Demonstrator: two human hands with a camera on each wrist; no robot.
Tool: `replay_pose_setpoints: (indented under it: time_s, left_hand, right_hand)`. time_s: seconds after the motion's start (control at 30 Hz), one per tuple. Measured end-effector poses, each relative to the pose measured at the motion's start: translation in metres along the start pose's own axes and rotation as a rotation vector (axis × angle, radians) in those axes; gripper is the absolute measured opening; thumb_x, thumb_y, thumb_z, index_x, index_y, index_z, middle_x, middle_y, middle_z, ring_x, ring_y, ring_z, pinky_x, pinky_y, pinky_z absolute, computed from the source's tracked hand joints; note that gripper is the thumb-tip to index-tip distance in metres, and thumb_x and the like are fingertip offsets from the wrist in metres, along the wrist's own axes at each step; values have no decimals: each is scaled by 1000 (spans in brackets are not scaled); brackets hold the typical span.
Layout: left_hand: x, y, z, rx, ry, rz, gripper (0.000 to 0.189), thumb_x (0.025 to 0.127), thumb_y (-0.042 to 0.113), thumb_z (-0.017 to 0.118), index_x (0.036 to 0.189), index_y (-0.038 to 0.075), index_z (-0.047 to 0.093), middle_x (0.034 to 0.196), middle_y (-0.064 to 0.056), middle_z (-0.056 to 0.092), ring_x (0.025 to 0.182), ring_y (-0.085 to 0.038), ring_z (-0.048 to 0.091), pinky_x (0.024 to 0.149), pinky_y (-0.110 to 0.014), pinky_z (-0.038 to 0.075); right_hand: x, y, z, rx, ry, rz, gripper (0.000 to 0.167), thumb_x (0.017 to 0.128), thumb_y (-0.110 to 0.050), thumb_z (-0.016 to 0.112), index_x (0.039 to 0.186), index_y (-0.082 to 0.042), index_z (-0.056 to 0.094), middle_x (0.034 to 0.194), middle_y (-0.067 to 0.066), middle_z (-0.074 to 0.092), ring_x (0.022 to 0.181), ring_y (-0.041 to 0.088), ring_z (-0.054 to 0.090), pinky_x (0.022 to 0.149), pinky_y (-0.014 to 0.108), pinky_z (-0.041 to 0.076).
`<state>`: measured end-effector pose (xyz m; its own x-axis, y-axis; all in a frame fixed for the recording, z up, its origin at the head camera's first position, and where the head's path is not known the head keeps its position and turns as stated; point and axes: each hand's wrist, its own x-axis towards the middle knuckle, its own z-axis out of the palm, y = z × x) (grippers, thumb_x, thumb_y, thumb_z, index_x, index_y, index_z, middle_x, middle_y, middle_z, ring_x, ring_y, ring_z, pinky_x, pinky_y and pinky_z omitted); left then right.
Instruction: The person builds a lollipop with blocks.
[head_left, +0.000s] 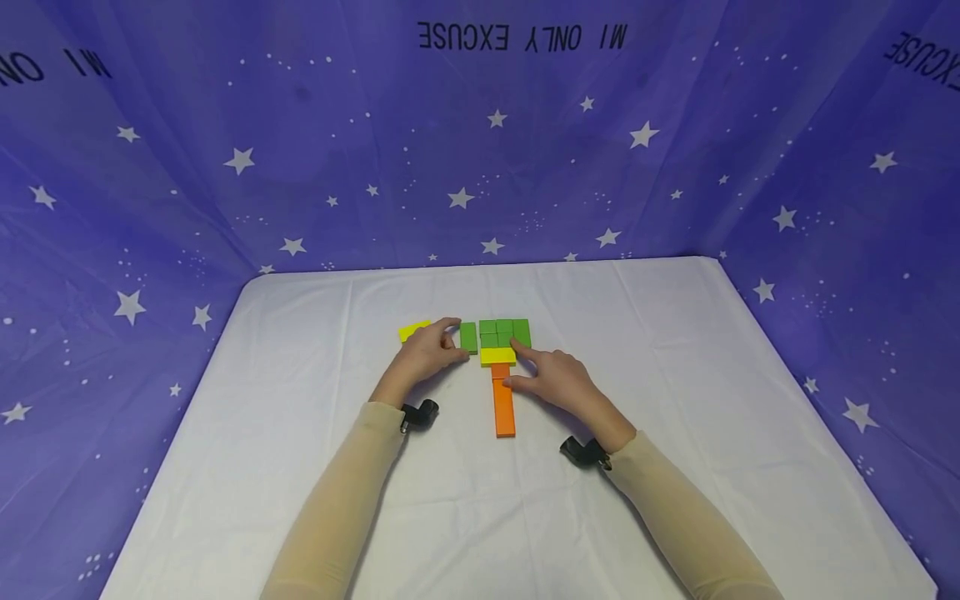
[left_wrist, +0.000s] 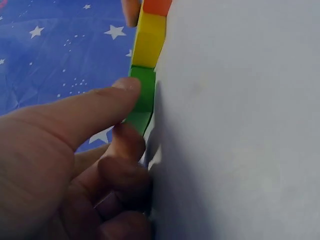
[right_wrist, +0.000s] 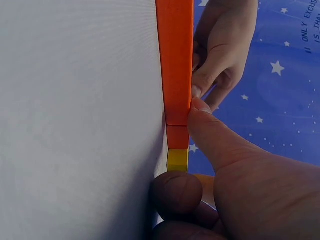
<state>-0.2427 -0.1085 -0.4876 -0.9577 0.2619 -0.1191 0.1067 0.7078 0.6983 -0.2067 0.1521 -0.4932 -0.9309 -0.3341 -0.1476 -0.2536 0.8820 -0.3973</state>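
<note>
My left hand (head_left: 426, 350) pinches a green block (head_left: 468, 337) by its near and far ends, thumb and forefinger curled to it. A narrow gap parts this block from a group of green blocks (head_left: 522, 332) on its right. Touching the group's near side is a yellow block (head_left: 497, 357), then a small red-orange block (head_left: 500, 372) and a long orange block (head_left: 505, 410) in line. My right hand (head_left: 558, 379) rests beside them, forefinger at the green group and thumb at the orange pieces. In the right wrist view its thumb touches the long orange block (right_wrist: 176, 65).
Another yellow block (head_left: 412, 330) lies left of the left hand, partly hidden by it. A white cloth (head_left: 480, 533) covers the table. Purple star-printed curtains (head_left: 420, 167) stand along its back and sides. Each wrist wears a black camera (head_left: 422, 415).
</note>
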Motion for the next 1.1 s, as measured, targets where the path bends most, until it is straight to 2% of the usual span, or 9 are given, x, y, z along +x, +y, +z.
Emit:
replay_pose_setpoints:
  time_s: [0.1,0.27,0.5,1.1]
  left_hand:
    - [-1,0,-1,-7,-8,12,66,87,30,76,144,13,48,80,1,63,66,-16,54,63,-33,41]
    - [1,1,3,41,18,4,65,87,34,74,145,16,49,80,4,63,66,-14,55,64,-32,43]
    - [2,2,6,57,37,-14,67,87,37,75,145,17,49,78,3,62,65,-15,55,64,-33,43]
    - [1,4,7,83,49,-5,64,88,38,73,145,19,51,75,2,63,63,-15,55,62,-33,42]
  right_hand:
    - [0,-1,-1,2,2,-2,88,80,-71,64,153,-28,38,55,0,36,52,18,35,50,33,34]
    - [-1,-1,-2,3,1,-5,88,80,-71,64,153,-28,38,55,0,37,52,18,35,50,34,35]
    - [-1,-2,-2,9,-12,-1,89,81,-70,64,153,-28,36,55,1,39,52,18,36,51,33,35]
    - [-1,-1,-2,7,-8,3,88,81,-70,64,153,-28,37,57,3,44,54,19,39,53,34,39]
